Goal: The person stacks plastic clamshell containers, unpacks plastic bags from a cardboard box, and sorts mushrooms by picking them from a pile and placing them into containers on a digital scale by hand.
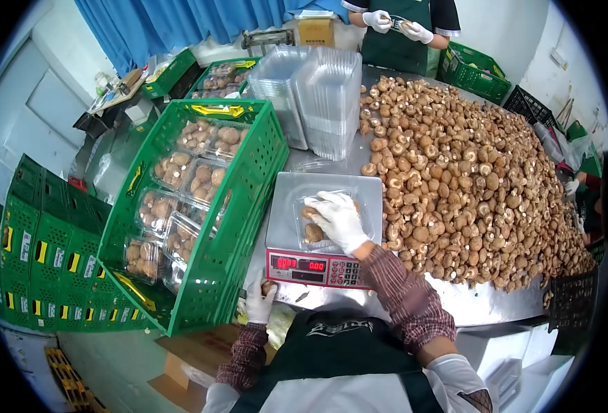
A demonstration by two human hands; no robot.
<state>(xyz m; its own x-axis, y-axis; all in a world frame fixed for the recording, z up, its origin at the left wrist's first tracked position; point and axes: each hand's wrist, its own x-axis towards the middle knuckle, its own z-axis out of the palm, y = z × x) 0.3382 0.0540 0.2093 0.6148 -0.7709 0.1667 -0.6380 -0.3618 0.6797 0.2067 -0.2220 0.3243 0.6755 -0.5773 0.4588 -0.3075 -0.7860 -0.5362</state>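
In front of me a clear plastic tray (356, 197) with a few brown mushrooms (313, 233) sits on the silver plate of a red-fronted digital scale (276, 230). My right hand (338, 219), in a white glove, reaches over the tray, its fingers and thumb about a mushroom (309, 212) inside; the palm hides part of the tray. Low and to the left, beside the scale's front corner, my gloved left hand (258, 304) is closed on a mushroom (268, 288). Red digits glow on the scale's display (300, 264).
A large mushroom heap (462, 186) covers the table's right side. Left of the scale, a green crate (249, 175) holds packed mushroom trays. Stacked empty trays (328, 96) stand behind the scale. Across the table, a person's gloved hands (397, 26) hold something small. Green crates (49, 255) are stacked far left.
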